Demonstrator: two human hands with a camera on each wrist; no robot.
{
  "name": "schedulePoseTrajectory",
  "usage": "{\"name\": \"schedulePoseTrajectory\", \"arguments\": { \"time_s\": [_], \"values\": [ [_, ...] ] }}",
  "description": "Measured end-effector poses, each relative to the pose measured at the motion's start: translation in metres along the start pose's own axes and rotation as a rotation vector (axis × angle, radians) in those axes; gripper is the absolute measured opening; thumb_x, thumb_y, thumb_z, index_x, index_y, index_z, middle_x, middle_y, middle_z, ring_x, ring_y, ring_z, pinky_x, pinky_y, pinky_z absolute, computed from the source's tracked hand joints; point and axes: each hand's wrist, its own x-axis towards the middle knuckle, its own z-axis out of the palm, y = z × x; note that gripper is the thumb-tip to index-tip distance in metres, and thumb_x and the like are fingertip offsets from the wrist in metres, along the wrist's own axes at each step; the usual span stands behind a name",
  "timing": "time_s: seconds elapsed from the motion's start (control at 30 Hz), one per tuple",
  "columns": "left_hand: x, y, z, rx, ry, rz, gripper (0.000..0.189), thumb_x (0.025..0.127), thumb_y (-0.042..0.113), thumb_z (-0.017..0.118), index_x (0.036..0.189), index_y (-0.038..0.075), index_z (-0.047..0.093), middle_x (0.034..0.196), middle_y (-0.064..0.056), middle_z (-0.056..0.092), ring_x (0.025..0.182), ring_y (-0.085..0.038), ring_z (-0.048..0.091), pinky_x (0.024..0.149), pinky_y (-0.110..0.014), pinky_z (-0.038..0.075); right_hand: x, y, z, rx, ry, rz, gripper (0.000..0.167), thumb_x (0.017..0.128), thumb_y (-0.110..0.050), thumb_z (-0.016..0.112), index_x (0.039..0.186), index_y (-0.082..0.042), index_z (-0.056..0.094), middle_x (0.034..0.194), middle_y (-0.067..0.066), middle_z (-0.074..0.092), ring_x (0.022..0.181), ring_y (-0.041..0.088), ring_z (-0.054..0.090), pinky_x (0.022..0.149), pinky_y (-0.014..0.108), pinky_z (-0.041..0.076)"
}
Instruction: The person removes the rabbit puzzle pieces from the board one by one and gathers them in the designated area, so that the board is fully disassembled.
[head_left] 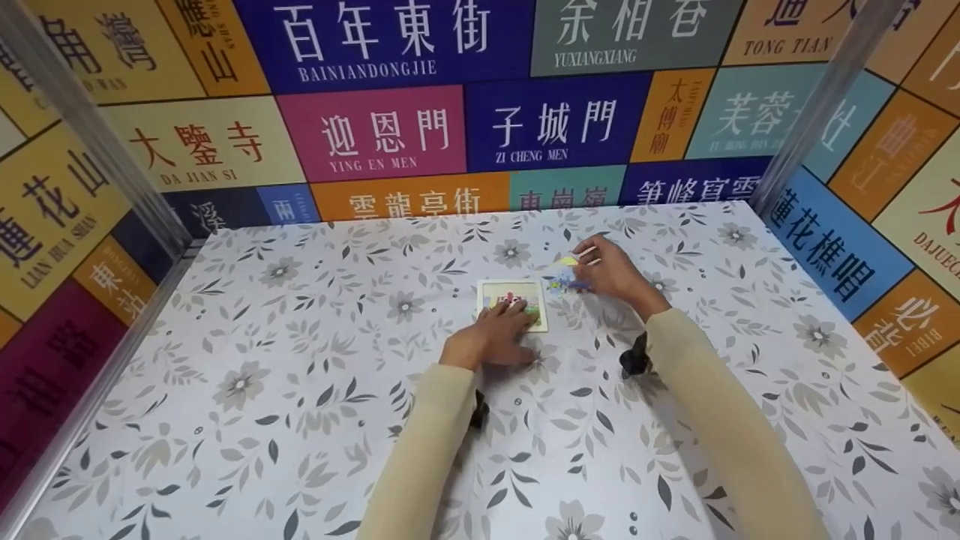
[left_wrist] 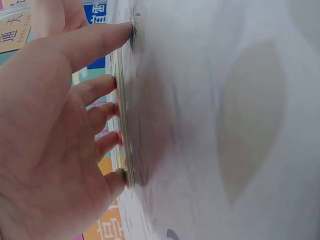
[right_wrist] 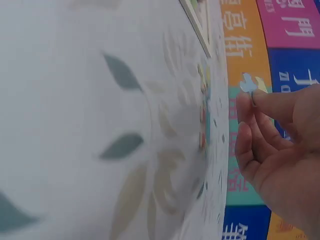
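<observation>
A small jigsaw puzzle (head_left: 547, 307) in a square pale frame lies flat on the table, its picture partly hidden by my left hand (head_left: 504, 334). The left fingertips (left_wrist: 111, 142) rest on the puzzle, while the thumb stretches out to the tabletop beside the frame edge (left_wrist: 125, 120). Just right of the frame, my right hand (head_left: 611, 271) is raised above the table. Between thumb and forefinger it pinches a light blue and yellow puzzle piece (right_wrist: 248, 84); the other fingers curl loosely below. Several loose puzzle pieces (right_wrist: 203, 115) lie on the table near this hand.
A white tablecloth (head_left: 300, 390) with grey flowers and leaves covers the table. Behind it stands a wall of coloured sign panels (head_left: 371, 131), with metal posts (head_left: 825, 97) at the corners. Black straps (head_left: 636, 356) circle both wrists.
</observation>
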Motion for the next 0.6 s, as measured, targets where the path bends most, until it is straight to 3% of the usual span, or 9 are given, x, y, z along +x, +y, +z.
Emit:
{"name": "schedulePoseTrajectory", "arguments": {
  "time_s": [0.1,0.3,0.5,0.6],
  "values": [
    [-0.001,0.000,0.000,-0.009,-0.002,-0.005,0.072,0.097,0.042,0.059,0.159,0.025,0.029,0.171,-0.002,0.012,0.159,-0.027,0.003,0.130,-0.045,0.004,-0.005,0.006,-0.012,0.023,0.013,-0.004,0.032,0.102,-0.011,0.055,0.130,0.003,0.049,0.122,0.022,0.054,0.098,0.024,0.064,0.086,0.044,0.052],
    [-0.001,0.001,0.000,-0.001,0.009,0.009,0.072,0.097,0.042,0.060,0.160,0.024,0.028,0.171,-0.003,0.012,0.159,-0.027,0.004,0.130,-0.045,0.006,-0.013,0.018,-0.032,-0.025,0.038,0.020,0.033,0.100,-0.011,0.059,0.129,0.005,0.054,0.125,0.026,0.057,0.093,0.015,0.065,0.090,0.037,0.054],
    [-0.001,0.001,0.000,-0.019,0.014,0.014,0.073,0.097,0.040,0.060,0.160,0.022,0.028,0.171,-0.004,0.012,0.159,-0.028,0.003,0.129,-0.046,0.005,-0.015,0.031,-0.040,-0.081,0.013,0.118,0.035,0.101,-0.013,0.058,0.133,0.001,0.055,0.128,0.023,0.056,0.107,0.029,0.064,0.090,0.037,0.050],
    [-0.001,0.001,0.000,-0.030,0.015,0.013,0.073,0.096,0.040,0.061,0.159,0.022,0.029,0.171,-0.003,0.012,0.159,-0.028,0.003,0.129,-0.046,0.004,-0.016,0.037,-0.039,-0.105,0.006,0.154,0.035,0.101,-0.012,0.058,0.133,0.001,0.056,0.127,0.023,0.057,0.109,0.029,0.060,0.089,0.034,0.049]
  ]
}}
